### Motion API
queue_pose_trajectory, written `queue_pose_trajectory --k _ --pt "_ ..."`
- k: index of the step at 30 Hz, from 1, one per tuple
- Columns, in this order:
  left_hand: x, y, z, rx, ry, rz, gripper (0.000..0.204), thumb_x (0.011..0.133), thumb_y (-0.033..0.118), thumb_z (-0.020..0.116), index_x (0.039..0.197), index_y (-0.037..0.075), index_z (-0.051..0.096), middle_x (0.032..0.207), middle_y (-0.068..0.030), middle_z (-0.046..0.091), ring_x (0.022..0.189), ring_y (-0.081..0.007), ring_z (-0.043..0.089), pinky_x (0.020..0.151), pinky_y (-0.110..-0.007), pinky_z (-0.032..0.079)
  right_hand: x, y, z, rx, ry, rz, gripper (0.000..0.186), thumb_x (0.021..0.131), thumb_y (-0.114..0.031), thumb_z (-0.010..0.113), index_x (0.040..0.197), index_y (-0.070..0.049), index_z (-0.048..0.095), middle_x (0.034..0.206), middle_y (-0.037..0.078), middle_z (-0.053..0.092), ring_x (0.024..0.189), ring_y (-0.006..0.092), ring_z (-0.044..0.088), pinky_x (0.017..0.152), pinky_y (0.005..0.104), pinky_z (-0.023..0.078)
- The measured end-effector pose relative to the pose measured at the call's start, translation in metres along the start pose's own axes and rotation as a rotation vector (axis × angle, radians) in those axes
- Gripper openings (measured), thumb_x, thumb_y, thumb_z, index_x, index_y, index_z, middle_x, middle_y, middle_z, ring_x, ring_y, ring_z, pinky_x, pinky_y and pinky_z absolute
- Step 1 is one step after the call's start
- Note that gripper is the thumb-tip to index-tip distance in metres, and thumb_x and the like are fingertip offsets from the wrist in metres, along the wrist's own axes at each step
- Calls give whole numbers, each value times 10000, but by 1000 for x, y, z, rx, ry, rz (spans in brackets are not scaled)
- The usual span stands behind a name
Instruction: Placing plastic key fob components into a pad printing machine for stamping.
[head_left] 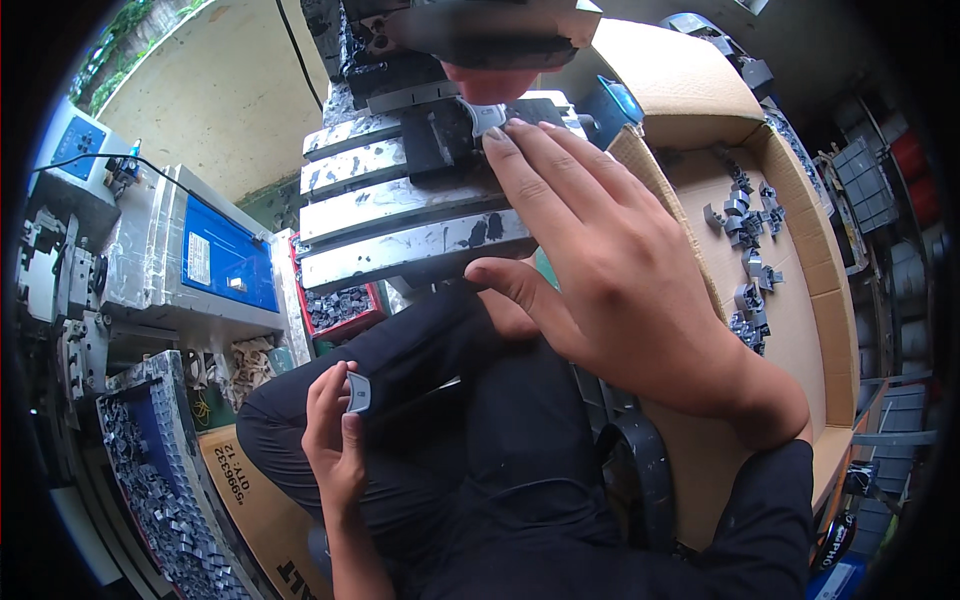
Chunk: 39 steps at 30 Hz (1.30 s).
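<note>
My left hand [333,445] is raised over my left thigh and pinches a small grey curved metal piece [359,393] between thumb and fingers. My right hand [625,265] reaches over the slotted metal machine table [370,214], its fingers stretched out and the thumb apart. Its fingertips touch a similar grey curved piece [485,117], which sits at a black fixture block [432,150] on that table. Directly above this piece hangs a red-bottomed machine head [487,83], hiding part of it.
To the right stands a large open cardboard box [820,300] with several grey metal pieces [745,225]. A red crate [345,312] of small dark parts is left of the machine table. At lower left is a bin heaped with metal pieces [175,520], beside a blue-fronted cabinet [225,255].
</note>
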<state>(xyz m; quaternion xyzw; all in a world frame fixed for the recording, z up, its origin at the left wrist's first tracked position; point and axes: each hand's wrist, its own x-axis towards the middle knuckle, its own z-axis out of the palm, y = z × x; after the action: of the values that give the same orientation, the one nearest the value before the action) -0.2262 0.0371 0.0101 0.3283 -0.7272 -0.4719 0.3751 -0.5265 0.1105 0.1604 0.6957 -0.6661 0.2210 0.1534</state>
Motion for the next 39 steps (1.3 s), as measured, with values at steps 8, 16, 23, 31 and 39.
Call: queue_pose_trajectory --k 8,16,23,31,39 --pt "45 78 28 -53 113 306 650 976 362 771 1424 -81 607 1331 -228 632 1068 -229 617 901 -332 507 -3 -12 -24 88 1 -81 600 876 -293 859 1360 14 681 1329 218 697 1241 386 672 1055 489 522" --pt "88 112 54 -199 36 393 699 860 216 892 1446 -45 615 1344 -184 673 1129 -221 653 900 -334 515 8 2 -26 783 24 -53 539 764 -198 943 1227 2 754 1131 142 788 1009 249 766 888 382 609" --pt "126 142 56 -99 -180 247 678 892 251 863 1467 -12 618 1447 -182 657 1250 -254 656 989 -360 515 11 39 -11 776 90 -20 488 937 -297 828 1284 22 700 1231 126 726 1127 188 698 957 362 567" --pt "183 131 74 560 -33 464 525 975 353 774 1379 29 689 1397 -175 674 1316 -361 610 1142 -436 445 27 70 12 735 262 166 281 1019 -74 709 1289 2 694 1174 115 747 1095 190 725 970 330 577" --pt "180 131 73 317 -52 438 502 939 239 801 1377 27 680 1288 -167 721 1230 -325 654 1044 -414 494 32 67 15 714 211 156 304 982 62 666 1281 10 688 1168 124 737 1092 207 739 963 336 584"
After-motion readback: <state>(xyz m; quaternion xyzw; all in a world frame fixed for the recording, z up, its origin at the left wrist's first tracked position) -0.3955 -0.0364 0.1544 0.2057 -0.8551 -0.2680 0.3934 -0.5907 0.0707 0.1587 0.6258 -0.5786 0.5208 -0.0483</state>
